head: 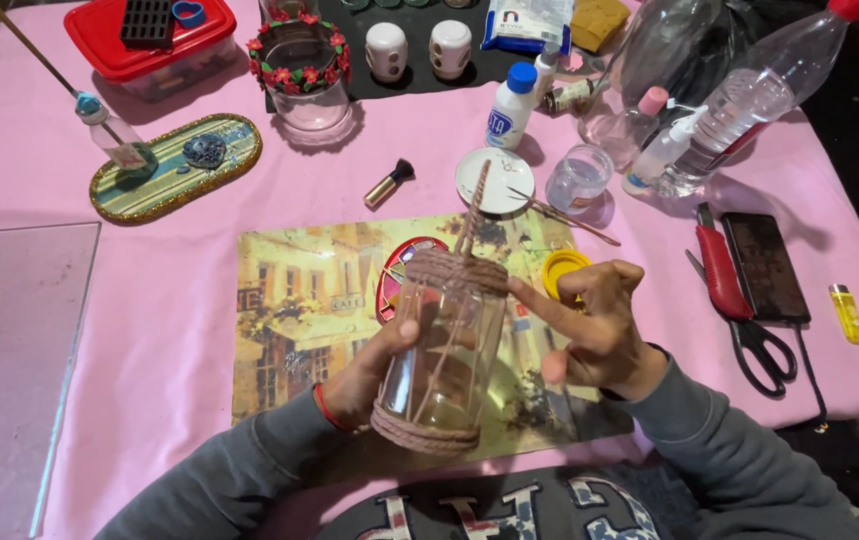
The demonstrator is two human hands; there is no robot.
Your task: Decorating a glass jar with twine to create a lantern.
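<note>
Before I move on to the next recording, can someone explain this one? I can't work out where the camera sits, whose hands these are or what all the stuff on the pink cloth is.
There is no machine here. One camera, worn on a person's head, looks down at their own two bare hands. The left hand holds a clear glass jar with brownish cord wound round its neck and base. The right hand touches the cord near the neck with a fingertip. Thin sticks run up inside or along the jar.

Under the jar lies a printed placemat on a pink tablecloth. Around it are red-handled scissors, a dark phone, a yellow lighter, a glue bottle with a blue cap, plastic bottles, a red-lidded box and a second jar trimmed with red flowers.
</note>
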